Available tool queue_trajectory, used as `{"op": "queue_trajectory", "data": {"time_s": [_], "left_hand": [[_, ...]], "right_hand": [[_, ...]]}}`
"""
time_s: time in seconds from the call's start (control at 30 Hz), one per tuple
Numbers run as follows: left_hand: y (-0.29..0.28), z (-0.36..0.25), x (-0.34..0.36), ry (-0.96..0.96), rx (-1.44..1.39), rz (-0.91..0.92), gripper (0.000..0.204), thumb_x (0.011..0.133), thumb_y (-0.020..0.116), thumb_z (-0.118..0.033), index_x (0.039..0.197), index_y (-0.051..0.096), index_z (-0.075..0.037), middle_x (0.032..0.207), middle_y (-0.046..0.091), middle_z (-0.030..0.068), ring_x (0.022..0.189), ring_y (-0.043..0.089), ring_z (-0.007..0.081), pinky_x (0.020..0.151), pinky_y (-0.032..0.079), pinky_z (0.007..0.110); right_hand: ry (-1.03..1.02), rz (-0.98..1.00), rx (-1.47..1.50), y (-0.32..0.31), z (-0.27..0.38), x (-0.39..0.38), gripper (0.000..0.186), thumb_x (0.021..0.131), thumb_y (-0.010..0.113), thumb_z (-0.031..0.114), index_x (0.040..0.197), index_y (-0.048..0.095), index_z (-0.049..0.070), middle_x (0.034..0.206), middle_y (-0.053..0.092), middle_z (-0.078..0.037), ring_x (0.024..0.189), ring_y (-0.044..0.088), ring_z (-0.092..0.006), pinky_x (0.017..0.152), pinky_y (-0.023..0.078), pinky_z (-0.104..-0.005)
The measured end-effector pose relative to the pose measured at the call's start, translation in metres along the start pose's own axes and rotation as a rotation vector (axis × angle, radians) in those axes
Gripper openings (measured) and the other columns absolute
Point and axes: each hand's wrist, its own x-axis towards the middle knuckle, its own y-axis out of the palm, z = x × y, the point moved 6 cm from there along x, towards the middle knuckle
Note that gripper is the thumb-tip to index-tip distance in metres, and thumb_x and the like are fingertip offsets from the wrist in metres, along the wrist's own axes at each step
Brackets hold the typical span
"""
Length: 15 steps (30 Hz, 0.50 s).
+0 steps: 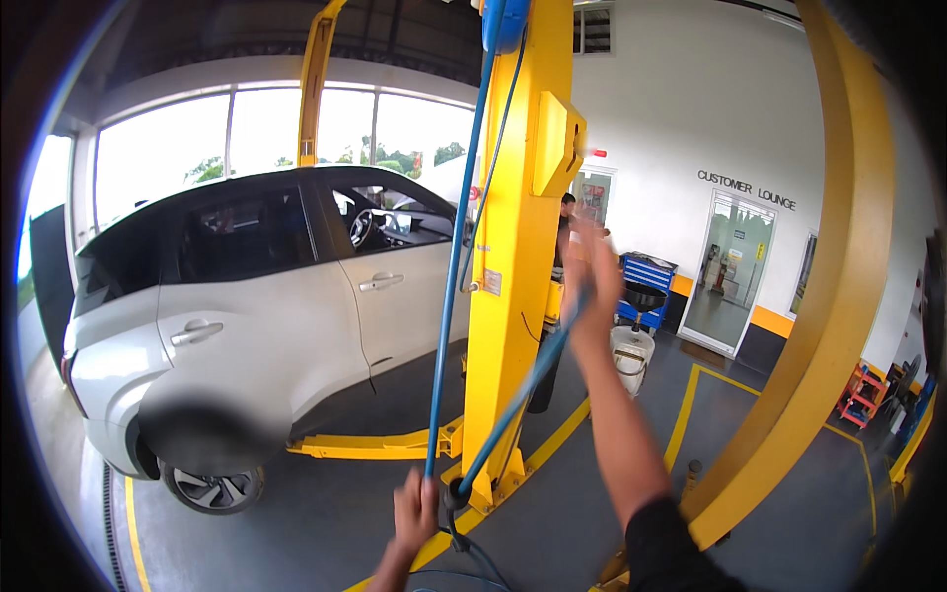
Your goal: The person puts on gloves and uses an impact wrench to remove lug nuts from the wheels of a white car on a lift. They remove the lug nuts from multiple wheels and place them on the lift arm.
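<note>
A blue hose (455, 296) hangs from a blue reel (507, 22) at the top, along the yellow lift post (503, 247). My left hand (416, 508), low in the middle, is closed around this hanging length. Beside it, a dark round piece (457, 493) sits on the hose, with loose loops below. Another length of the hose slants up to my right hand (590, 271), raised in front of the post's right side. The right hand is smeared by motion; its fingers point up, and the hose ends against its palm, apparently held there.
A white car (266, 316) with a black roof stands left of the post, a yellow lift arm (380, 446) reaching beneath it. Behind my right hand are a person (566, 212), a blue tool cabinet (646, 276) and a white drain container (629, 355). Another yellow post (848, 197) curves down the right.
</note>
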Motion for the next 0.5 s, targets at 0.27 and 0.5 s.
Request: {"op": "queue_trajectory", "data": {"time_s": [0.27, 0.5], "left_hand": [[0.042, 0.162, -0.330, -0.566, -0.081, 0.217, 0.046, 0.108, 0.043, -0.038, 0.132, 0.054, 0.000, 0.070, 0.047, 0.0048, 0.064, 0.041, 0.0131, 0.055, 0.037, 0.033], [0.020, 0.188, -0.354, -0.723, -0.021, 0.192, 0.043, 0.107, 0.043, -0.030, 0.138, 0.052, -0.001, 0.101, 0.050, 0.0105, 0.091, 0.046, 0.0198, 0.078, 0.039, 0.035]], "right_hand": [[0.270, -0.131, -0.808, 0.170, -0.071, 0.225, 0.072, 0.093, 0.063, 0.050, 0.138, 0.047, -0.003, 0.112, 0.066, -0.023, 0.100, 0.068, -0.0412, 0.077, 0.059, -0.0459], [0.417, -0.015, -0.895, 0.117, -0.140, 0.097, 0.022, 0.091, 0.055, 0.012, 0.104, 0.069, 0.001, 0.090, 0.072, -0.022, 0.084, 0.073, -0.0360, 0.067, 0.059, -0.0444]]}}
